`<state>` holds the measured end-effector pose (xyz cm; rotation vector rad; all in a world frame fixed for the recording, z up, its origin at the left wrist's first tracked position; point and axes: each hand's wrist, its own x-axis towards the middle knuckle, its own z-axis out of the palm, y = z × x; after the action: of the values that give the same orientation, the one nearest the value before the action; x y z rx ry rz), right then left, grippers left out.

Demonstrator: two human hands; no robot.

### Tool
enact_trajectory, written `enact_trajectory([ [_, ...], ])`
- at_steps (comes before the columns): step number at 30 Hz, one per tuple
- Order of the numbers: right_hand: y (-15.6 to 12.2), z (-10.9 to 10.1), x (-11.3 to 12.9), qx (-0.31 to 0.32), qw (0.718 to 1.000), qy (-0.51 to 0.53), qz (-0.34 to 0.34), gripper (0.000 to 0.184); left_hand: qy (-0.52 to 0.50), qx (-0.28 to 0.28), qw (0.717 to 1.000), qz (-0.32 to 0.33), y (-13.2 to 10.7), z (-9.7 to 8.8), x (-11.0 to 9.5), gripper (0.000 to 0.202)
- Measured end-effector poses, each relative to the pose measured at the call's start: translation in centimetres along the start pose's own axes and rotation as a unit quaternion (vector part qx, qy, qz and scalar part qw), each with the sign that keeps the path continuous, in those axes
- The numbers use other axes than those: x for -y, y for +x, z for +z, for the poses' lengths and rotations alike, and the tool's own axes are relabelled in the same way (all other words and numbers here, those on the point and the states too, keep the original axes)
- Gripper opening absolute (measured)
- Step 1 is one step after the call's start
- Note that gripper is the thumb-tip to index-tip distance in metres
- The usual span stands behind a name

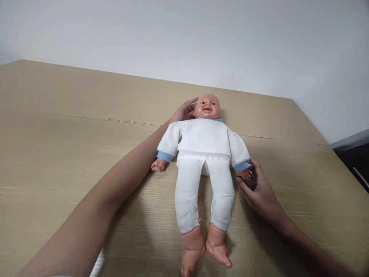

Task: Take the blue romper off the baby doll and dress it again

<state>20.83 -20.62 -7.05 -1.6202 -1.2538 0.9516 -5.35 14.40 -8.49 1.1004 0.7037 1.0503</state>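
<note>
A baby doll [204, 138] lies on its back on the wooden table, its head towards the far side and its bare feet towards me. It wears a white top with blue cuffs and white trousers. At the side of the doll's head, my left hand [184, 110] rests with fingers stretched out and apart; their tips are partly hidden by the head. My right hand [259, 190] is beside the doll's hand on the right. Its thumb stands apart from the fingers, which reach behind the blue cuff. Neither hand is visibly closed on the doll.
The light wooden table [72, 142] has thin seams across its top. A pale wall [161, 38] rises behind it. Past the table's right edge stands a dark object [353, 157]. Something white [97, 265] shows beneath my left forearm.
</note>
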Motion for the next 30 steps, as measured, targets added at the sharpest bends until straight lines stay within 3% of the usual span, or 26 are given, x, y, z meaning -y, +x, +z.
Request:
enact_trajectory([
  [6,0.5,-0.4,-1.8,-0.012,0.998,0.010,-0.055,0.090,0.022,-0.012,0.999,0.029,-3.1,-1.9,-0.9,0.088],
  [10,0.1,-1.4,-3.0,-0.013,0.997,0.023,-0.071,0.090,0.035,0.005,0.999,0.023,-7.8,-2.8,-2.4,0.092],
  [14,-1.5,-3.3,-4.1,-0.014,0.997,0.052,-0.053,0.088,0.062,-0.047,0.997,0.029,-12.9,-3.1,-3.7,0.077],
  [19,-7.0,-6.1,-4.4,-0.054,0.997,0.045,-0.029,0.064,0.125,-0.180,0.976,-0.013,-18.5,-3.6,-5.3,0.046],
  [22,-12.3,-6.8,-4.1,-0.127,0.989,0.006,-0.072,0.045,0.210,-0.240,0.946,-0.060,-21.9,-3.4,-6.7,0.032],
  [24,-15.8,-6.5,-4.6,-0.205,0.970,-0.010,-0.133,0.035,0.241,-0.253,0.934,-0.077,-24.4,-2.6,-7.5,0.029],
  [26,-18.8,-5.8,-6.2,-0.296,0.936,-0.017,-0.192,0.026,0.281,-0.249,0.926,-0.052,-27.3,-0.8,-7.9,0.033],
  [28,-21.2,-4.8,-8.8,-0.359,0.904,-0.031,-0.230,0.021,0.355,-0.236,0.904,0.032,-30.5,2.1,-7.4,0.038],
  [30,-22.8,-3.6,-12.0,-0.381,0.895,-0.022,-0.233,0.033,0.411,-0.240,0.868,0.143,-34.0,5.8,-5.9,0.037],
])
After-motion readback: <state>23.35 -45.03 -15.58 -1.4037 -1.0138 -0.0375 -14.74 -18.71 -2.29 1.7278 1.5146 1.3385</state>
